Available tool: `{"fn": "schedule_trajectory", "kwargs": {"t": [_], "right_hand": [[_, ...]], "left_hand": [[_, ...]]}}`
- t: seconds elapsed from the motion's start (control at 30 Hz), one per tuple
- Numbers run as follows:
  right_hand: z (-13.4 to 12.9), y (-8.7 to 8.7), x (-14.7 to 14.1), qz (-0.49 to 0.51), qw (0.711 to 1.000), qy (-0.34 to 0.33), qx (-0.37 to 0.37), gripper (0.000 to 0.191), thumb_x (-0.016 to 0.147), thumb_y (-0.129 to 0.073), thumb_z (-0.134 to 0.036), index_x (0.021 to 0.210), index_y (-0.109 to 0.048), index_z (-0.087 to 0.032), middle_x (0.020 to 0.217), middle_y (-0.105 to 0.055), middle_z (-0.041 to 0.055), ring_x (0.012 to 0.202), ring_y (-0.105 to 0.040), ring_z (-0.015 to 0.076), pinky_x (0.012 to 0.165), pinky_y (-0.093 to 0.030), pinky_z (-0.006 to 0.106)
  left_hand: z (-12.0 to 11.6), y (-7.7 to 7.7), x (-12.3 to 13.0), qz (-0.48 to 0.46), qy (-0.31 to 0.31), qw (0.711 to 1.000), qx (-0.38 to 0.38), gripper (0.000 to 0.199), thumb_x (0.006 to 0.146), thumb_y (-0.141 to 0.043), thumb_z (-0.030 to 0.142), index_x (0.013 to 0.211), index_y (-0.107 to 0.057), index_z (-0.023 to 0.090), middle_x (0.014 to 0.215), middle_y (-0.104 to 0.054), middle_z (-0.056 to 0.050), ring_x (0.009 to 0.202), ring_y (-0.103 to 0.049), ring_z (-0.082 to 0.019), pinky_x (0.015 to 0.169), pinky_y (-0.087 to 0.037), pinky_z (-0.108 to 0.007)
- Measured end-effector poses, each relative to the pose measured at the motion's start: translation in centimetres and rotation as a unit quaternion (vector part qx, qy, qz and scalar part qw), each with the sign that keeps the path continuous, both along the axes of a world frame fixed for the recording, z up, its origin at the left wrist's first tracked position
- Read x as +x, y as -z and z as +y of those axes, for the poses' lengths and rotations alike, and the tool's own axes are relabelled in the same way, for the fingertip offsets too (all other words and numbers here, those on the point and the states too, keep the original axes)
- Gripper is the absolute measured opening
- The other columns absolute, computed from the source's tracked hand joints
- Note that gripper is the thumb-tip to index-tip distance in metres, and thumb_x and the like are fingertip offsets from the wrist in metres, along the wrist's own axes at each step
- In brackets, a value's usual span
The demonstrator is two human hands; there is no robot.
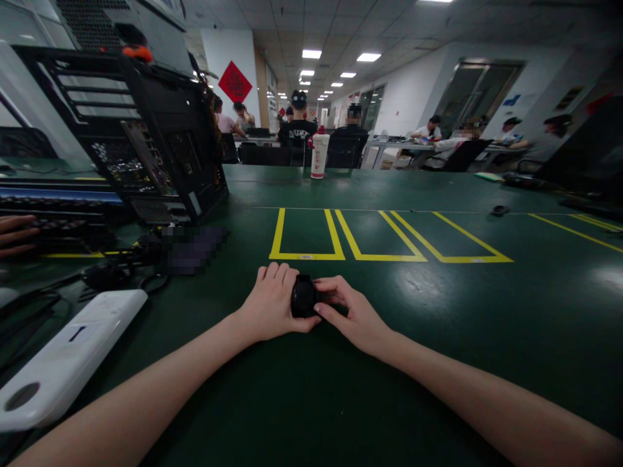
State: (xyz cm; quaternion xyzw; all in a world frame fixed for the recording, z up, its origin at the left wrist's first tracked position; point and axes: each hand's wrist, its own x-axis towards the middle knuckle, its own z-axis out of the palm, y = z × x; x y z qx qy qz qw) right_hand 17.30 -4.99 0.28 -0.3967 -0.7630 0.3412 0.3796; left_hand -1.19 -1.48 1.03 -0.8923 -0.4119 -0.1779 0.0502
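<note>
A small black rounded object [304,297] is held low over the green table, between my two hands. Its exact kind does not show. My left hand [272,298] wraps round its left side, with the thumb beneath it and the fingers curled behind. From the other side, my right hand [353,314] pinches the object's right edge between thumb and fingers. Parts of the object are hidden by the fingers.
Yellow tape outlines [306,257] mark the green table [311,402] beyond my hands. A cup [318,154] stands farther back. At left are an open black computer case [170,136], cables, a white slab-like device [73,357] and another person's hand [17,237]. People sit at tables behind.
</note>
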Motion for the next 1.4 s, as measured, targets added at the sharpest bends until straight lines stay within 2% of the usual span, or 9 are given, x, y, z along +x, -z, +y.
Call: {"fn": "schedule_trajectory", "kwargs": {"t": [0.2,0.43,0.6,0.83,1.0,1.2,1.4], "right_hand": [[0.16,0.08,0.06,-0.010,1.000,0.007,-0.023,0.041,0.081,-0.052,-0.020,0.119,-0.038,-0.024,0.114,-0.050,0.0064,0.102,-0.053,0.0184,0.086,-0.048,0.040],[-0.18,-0.37,0.10,0.009,1.000,-0.021,-0.014,0.034,0.078,-0.054,-0.014,0.109,-0.043,-0.022,0.111,-0.049,0.0041,0.104,-0.052,0.0160,0.091,-0.046,0.037],[-0.05,-0.12,0.09,0.017,1.000,-0.006,0.005,0.023,0.080,-0.053,-0.017,0.102,-0.047,-0.022,0.112,-0.048,0.0041,0.103,-0.051,0.0170,0.088,-0.048,0.038],[0.11,0.05,0.11,0.003,0.999,0.000,-0.037,0.039,0.080,-0.052,-0.018,0.117,-0.040,-0.024,0.113,-0.049,0.0054,0.103,-0.052,0.0174,0.087,-0.048,0.038],[-0.05,-0.10,0.14,0.009,1.000,-0.021,-0.012,0.036,0.077,-0.055,-0.013,0.109,-0.043,-0.023,0.112,-0.049,0.0039,0.105,-0.051,0.0165,0.093,-0.045,0.037],[0.10,-0.13,0.07,0.011,1.000,-0.006,-0.007,0.026,0.079,-0.054,-0.017,0.103,-0.047,-0.022,0.110,-0.050,0.0036,0.102,-0.052,0.0169,0.090,-0.046,0.038],[0.22,-0.31,0.04,-0.007,0.999,0.000,-0.054,0.040,0.080,-0.053,-0.018,0.116,-0.040,-0.024,0.114,-0.049,0.0046,0.103,-0.052,0.0171,0.090,-0.046,0.038]], "left_hand": [[-0.04,0.11,-0.03,-0.001,0.000,1.000,0.004,0.065,0.063,-0.047,0.067,0.099,-0.048,0.013,0.090,-0.048,-0.009,0.081,-0.044,-0.025,0.071,-0.034,-0.038],[-0.08,-0.01,-0.11,-0.007,0.007,1.000,0.000,0.063,0.064,-0.047,0.066,0.097,-0.048,0.012,0.089,-0.049,-0.010,0.081,-0.044,-0.025,0.071,-0.034,-0.038],[-0.02,0.18,-0.03,-0.012,0.001,1.000,0.008,0.065,0.063,-0.048,0.066,0.098,-0.048,0.013,0.089,-0.049,-0.009,0.081,-0.044,-0.025,0.072,-0.034,-0.039],[0.05,0.25,-0.04,-0.006,0.005,1.000,0.008,0.066,0.064,-0.047,0.067,0.099,-0.048,0.012,0.090,-0.049,-0.010,0.082,-0.044,-0.025,0.072,-0.034,-0.039],[0.03,0.20,-0.08,0.002,0.002,1.000,0.012,0.066,0.065,-0.044,0.068,0.097,-0.049,0.011,0.089,-0.049,-0.010,0.081,-0.043,-0.025,0.072,-0.035,-0.039],[-0.11,-0.13,-0.06,-0.001,0.005,1.000,-0.003,0.064,0.064,-0.047,0.066,0.098,-0.049,0.011,0.089,-0.048,-0.009,0.081,-0.043,-0.024,0.071,-0.035,-0.038],[-0.22,-0.31,-0.15,-0.003,0.001,1.000,0.000,0.062,0.063,-0.050,0.065,0.097,-0.049,0.012,0.088,-0.048,-0.009,0.079,-0.043,-0.024,0.071,-0.035,-0.038]]}}
